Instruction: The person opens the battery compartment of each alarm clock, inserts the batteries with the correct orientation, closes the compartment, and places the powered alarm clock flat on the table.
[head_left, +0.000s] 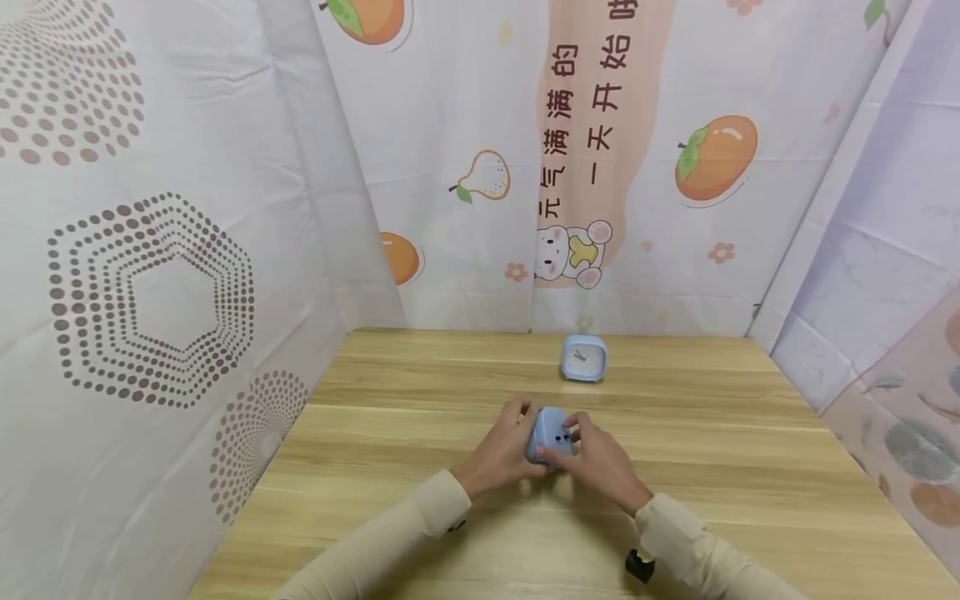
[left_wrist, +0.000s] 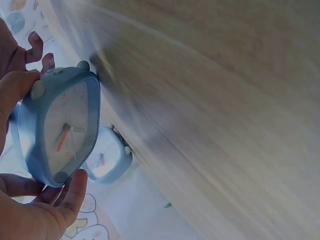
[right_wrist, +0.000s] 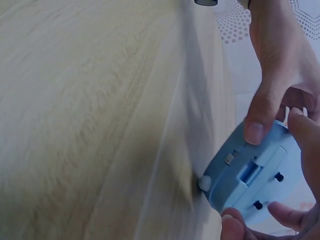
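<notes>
A light-blue alarm clock (head_left: 551, 429) is held between both hands above the table, tilted. My left hand (head_left: 501, 446) grips it from the left, with fingers on its far edge and thumb near a foot. In the left wrist view the clock's white dial (left_wrist: 70, 125) faces that camera, with an orange hand visible. My right hand (head_left: 600, 462) holds the back side with thumb and fingers. The right wrist view shows two black knobs (right_wrist: 279, 177) and a rectangular recess (right_wrist: 250, 172) on the clock's back. Part of the clock is hidden by fingers.
A second light-blue clock (head_left: 584, 358) stands upright at the back of the wooden table (head_left: 690, 417), its dial toward me. Printed curtains (head_left: 450, 100) hang behind the table and along both sides. A dark object (head_left: 640, 567) sits below the right cuff.
</notes>
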